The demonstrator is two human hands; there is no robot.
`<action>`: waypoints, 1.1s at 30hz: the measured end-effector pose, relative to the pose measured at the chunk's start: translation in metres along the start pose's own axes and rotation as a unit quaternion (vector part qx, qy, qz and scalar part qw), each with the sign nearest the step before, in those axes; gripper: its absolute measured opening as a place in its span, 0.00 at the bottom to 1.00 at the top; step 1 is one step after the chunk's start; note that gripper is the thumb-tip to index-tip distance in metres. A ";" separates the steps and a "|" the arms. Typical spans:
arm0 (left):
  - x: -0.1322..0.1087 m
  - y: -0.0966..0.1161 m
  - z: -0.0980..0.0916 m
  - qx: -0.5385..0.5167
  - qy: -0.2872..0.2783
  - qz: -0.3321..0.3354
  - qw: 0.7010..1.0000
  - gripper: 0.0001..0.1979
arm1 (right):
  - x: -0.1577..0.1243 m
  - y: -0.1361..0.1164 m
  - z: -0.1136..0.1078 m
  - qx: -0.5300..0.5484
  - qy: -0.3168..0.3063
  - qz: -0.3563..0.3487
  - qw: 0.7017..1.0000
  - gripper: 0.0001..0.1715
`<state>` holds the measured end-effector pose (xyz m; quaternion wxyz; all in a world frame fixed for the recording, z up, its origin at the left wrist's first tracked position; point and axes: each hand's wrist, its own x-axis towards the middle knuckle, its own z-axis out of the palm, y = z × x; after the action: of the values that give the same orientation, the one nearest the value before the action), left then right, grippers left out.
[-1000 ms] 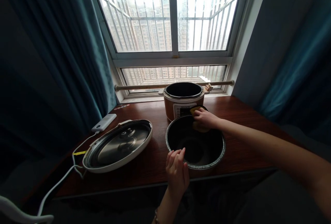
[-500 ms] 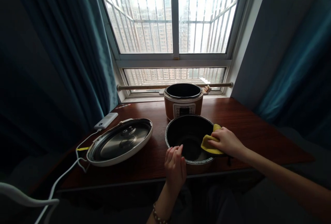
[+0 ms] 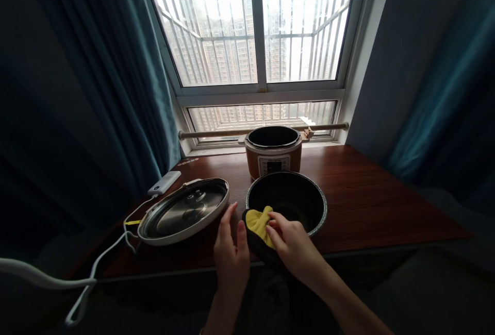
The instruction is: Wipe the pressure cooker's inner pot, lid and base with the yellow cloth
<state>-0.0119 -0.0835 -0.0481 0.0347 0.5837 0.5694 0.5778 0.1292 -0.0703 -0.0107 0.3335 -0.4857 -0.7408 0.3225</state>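
A dark inner pot (image 3: 297, 196) with a speckled metal rim rests near the front of the wooden table. My right hand (image 3: 290, 237) pinches a yellow cloth (image 3: 257, 224) with a dark edge, at the pot's front left rim. Just left of the cloth is my left hand (image 3: 232, 252), fingers raised and apart, holding nothing. Behind the pot stands a brown and white cooker (image 3: 253, 157) with its top uncovered and a control panel in front. On the left an oval lid (image 3: 193, 206) lies with its metal inner side up.
A white device (image 3: 165, 183) with a white cable (image 3: 104, 255) lies at the table's (image 3: 371, 196) left edge. A yellow tag (image 3: 133, 222) is beside the lid. Behind the table are a rod (image 3: 216, 133) and a barred window; blue curtains hang on both sides.
My right hand has carried the cloth from the pot's right side to its front left. My left hand has moved left, away from the rim, and its fingers have spread.
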 end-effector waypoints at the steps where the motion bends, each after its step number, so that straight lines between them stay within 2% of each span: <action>1: 0.001 0.008 -0.002 0.021 0.006 0.009 1.000 0.19 | 0.001 0.000 0.002 0.041 -0.009 -0.019 0.999 0.21; 3: -0.003 0.021 0.003 0.050 -0.021 0.044 0.998 0.19 | 0.001 0.004 0.002 0.109 -0.020 -0.050 0.993 0.20; 6: -0.017 0.028 0.028 0.112 -0.088 0.102 0.984 0.19 | 0.002 0.019 -0.006 0.179 0.001 -0.042 0.983 0.19; 7: -0.022 0.027 0.037 0.142 -0.102 0.119 0.977 0.19 | 0.003 0.027 -0.010 0.173 0.032 -0.031 0.984 0.18; 9: -0.028 0.024 0.050 0.192 -0.122 0.145 0.963 0.18 | 0.007 0.046 -0.019 0.094 0.140 -0.017 0.986 0.18; 11: -0.030 0.020 0.054 0.208 -0.138 0.159 0.955 0.14 | 0.013 0.070 -0.027 -0.035 0.266 -0.002 0.963 0.21; 13: -0.029 0.016 0.049 0.192 -0.162 0.169 0.953 0.10 | 0.020 0.094 -0.031 -0.125 0.334 0.038 0.934 0.27; 15: -0.023 0.010 0.040 0.157 -0.197 0.192 0.949 0.07 | 0.025 0.116 -0.032 -0.145 0.327 0.091 0.929 0.33; 18: -0.011 -0.005 0.027 0.109 -0.255 0.254 0.926 0.08 | 0.029 0.135 -0.032 -0.129 0.269 0.136 0.945 0.36; 21: 0.006 -0.023 0.017 0.083 -0.303 0.292 0.904 0.09 | 0.028 0.137 -0.033 -0.123 0.247 0.149 0.950 0.36; 25: 0.036 -0.041 0.011 0.068 -0.326 0.274 0.902 0.12 | 0.027 0.132 -0.035 -0.108 0.241 0.153 0.952 0.36; 29: 0.075 -0.055 0.017 0.065 -0.345 0.241 0.905 0.15 | 0.026 0.131 -0.034 -0.085 0.250 0.146 0.953 0.36; 33: 0.117 -0.073 0.038 0.044 -0.408 0.213 0.887 0.12 | 0.026 0.131 -0.034 -0.063 0.258 0.145 0.953 0.37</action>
<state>-0.0673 0.0477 -0.0374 0.1143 0.8761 0.3919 0.2566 0.2145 0.0015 -0.0915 0.4316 -0.6746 -0.5701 0.1836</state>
